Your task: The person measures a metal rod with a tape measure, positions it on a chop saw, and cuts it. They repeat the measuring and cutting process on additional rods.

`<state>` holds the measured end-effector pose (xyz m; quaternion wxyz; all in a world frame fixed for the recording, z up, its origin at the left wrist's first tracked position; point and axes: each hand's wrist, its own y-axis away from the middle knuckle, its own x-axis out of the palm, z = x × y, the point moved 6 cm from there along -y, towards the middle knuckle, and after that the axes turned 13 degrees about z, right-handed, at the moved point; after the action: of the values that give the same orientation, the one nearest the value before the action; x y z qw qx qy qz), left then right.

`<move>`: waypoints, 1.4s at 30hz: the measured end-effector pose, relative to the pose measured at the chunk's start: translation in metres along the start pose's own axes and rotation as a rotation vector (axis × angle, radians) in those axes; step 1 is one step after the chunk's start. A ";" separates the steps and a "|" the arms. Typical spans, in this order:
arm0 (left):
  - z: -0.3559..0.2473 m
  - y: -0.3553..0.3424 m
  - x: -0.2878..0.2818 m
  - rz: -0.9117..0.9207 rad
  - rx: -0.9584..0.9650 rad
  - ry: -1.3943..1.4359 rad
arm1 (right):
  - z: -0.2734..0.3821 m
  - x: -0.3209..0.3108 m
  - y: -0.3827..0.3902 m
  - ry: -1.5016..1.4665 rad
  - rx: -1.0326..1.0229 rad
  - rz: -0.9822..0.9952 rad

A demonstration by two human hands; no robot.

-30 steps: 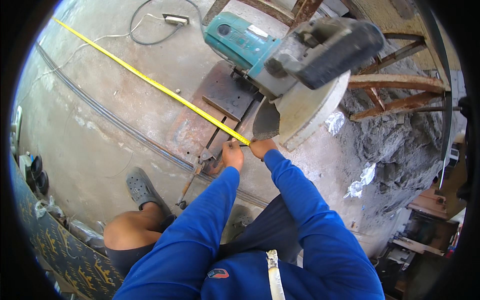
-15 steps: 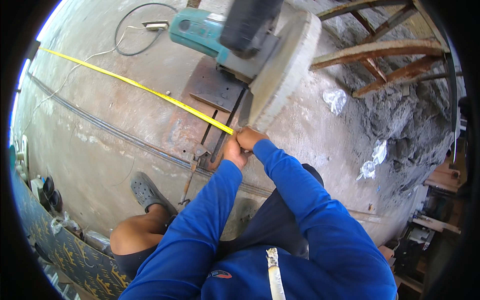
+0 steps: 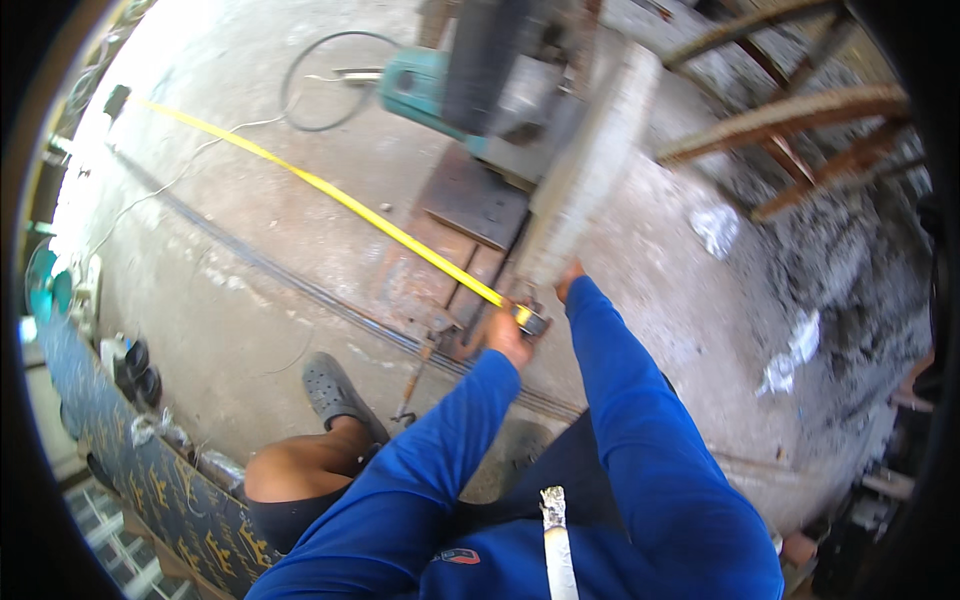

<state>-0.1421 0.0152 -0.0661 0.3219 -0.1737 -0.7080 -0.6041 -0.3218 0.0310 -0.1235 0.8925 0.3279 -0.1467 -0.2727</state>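
My left hand (image 3: pixel 511 338) is closed around the case of a tape measure (image 3: pixel 531 320). Its yellow blade (image 3: pixel 390 229) stretches from there toward the far left. My right hand (image 3: pixel 569 281) is beside the pale guard (image 3: pixel 590 170) of a cut-off saw; its fingers are mostly hidden, so I cannot tell whether they hold anything. The saw has a green motor housing (image 3: pixel 412 88) and a rusty slotted base (image 3: pixel 475 205). Long thin steel bars (image 3: pixel 290 287) lie on the floor, running past the near end of the base under my left forearm.
A rusty curved metal frame (image 3: pixel 790 125) stands at the far right near a grey heap (image 3: pixel 850 290) with crumpled clear plastic (image 3: pixel 715 230). A black cable (image 3: pixel 290 85) loops behind the saw. A patterned board (image 3: pixel 170 470) lines the left. A burnt-ended cigarette (image 3: pixel 556 540) juts in below.
My hands have moved apart: the left now shows the tape case, while the right has gone to the right beside the saw guard. The whole view has shifted.
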 end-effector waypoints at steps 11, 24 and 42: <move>-0.005 0.010 0.010 -0.134 -0.045 -0.098 | -0.012 0.017 -0.012 0.801 -0.142 -0.216; 0.005 -0.018 -0.007 -0.073 0.017 -0.035 | -0.016 0.017 -0.011 0.940 -0.139 -0.210; 0.007 -0.013 -0.007 -0.137 0.050 -0.068 | -0.003 0.037 0.005 1.090 -0.071 -0.107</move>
<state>-0.1468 0.0198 -0.0808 0.2597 -0.1372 -0.7437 -0.6005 -0.2889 0.0144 -0.1190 0.8347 0.3984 0.3630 -0.1130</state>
